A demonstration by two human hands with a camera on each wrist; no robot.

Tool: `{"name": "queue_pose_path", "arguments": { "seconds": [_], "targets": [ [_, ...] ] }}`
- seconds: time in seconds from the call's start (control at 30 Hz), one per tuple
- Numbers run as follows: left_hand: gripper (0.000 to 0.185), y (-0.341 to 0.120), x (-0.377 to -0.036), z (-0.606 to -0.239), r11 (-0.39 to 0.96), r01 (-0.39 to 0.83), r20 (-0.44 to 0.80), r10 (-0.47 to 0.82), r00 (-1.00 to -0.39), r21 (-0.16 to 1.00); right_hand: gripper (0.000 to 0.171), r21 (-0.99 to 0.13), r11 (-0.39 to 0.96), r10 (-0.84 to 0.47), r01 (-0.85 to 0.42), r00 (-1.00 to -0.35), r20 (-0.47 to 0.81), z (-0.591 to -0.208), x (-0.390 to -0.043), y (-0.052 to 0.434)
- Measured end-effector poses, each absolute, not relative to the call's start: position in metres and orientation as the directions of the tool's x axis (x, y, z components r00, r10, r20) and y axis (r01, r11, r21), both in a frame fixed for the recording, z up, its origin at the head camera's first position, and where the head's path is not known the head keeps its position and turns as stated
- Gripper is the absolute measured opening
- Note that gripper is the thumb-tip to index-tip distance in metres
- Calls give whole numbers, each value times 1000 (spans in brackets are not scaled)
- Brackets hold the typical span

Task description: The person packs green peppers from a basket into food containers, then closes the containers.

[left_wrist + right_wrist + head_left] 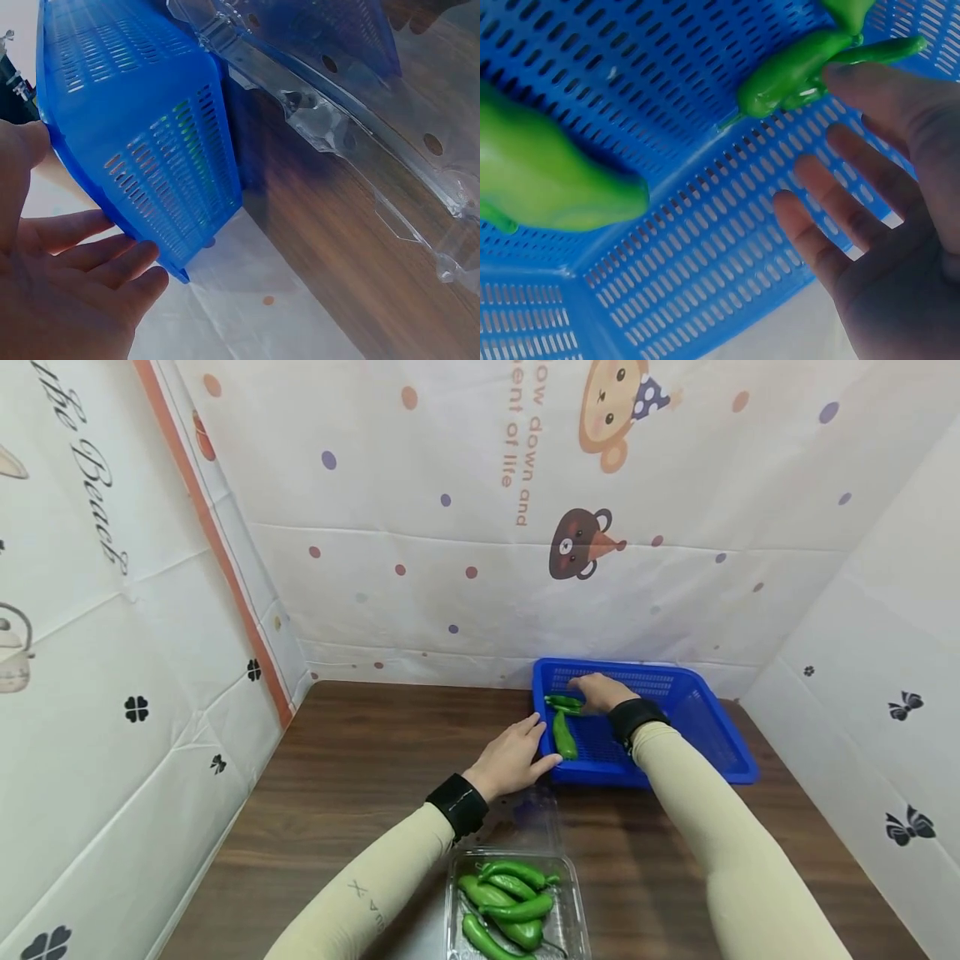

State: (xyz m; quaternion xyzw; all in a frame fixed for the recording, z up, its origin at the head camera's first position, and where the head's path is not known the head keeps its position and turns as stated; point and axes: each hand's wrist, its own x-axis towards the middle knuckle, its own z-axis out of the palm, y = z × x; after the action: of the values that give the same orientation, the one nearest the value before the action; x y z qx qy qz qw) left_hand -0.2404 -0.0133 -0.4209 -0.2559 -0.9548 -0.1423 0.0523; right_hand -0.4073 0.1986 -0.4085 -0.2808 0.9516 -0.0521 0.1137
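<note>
In the head view my left hand (510, 758) rests against the left side of a blue perforated basket (723, 739). The left wrist view shows its fingers stretched along the basket rim (82, 196). My right hand (602, 693) is down inside the basket, near its back left corner. Seen from the right wrist, the thumb tip overlaps some small green peppers (791, 75), while the other fingers stay extended and spread. A larger green pepper (564, 737) lies near the basket's left wall.
A clear plastic box (580, 902) holding several green peppers (517, 910) sits at the front of the wooden table (352, 777). Its transparent lid (536, 827) lies between box and basket. Printed cloth walls (420, 602) stand behind and at both sides.
</note>
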Motion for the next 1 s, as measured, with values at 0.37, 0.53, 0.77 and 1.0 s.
{"name": "queue_pose_path", "arguments": {
  "seconds": [0.37, 0.53, 0.77, 1.0],
  "targets": [
    [69, -15, -243, -421, 820, 510, 188, 475, -860, 258, 56, -177, 847, -529, -501, -824, -202, -419, -416, 191],
    [69, -16, -243, -422, 819, 521, 197, 485, -852, 239, 55, -176, 853, -520, -491, -827, -214, -424, -417, 189],
    [68, -17, -243, -424, 818, 525, 206, 485, -850, 237, 54, -160, 834, -551, -528, -812, -194, -434, -417, 190],
    [68, -19, -244, -425, 819, 521, 201, 483, -852, 240, 51, -154, 842, -539, -517, -816, -209, -439, -416, 196]
  ]
}}
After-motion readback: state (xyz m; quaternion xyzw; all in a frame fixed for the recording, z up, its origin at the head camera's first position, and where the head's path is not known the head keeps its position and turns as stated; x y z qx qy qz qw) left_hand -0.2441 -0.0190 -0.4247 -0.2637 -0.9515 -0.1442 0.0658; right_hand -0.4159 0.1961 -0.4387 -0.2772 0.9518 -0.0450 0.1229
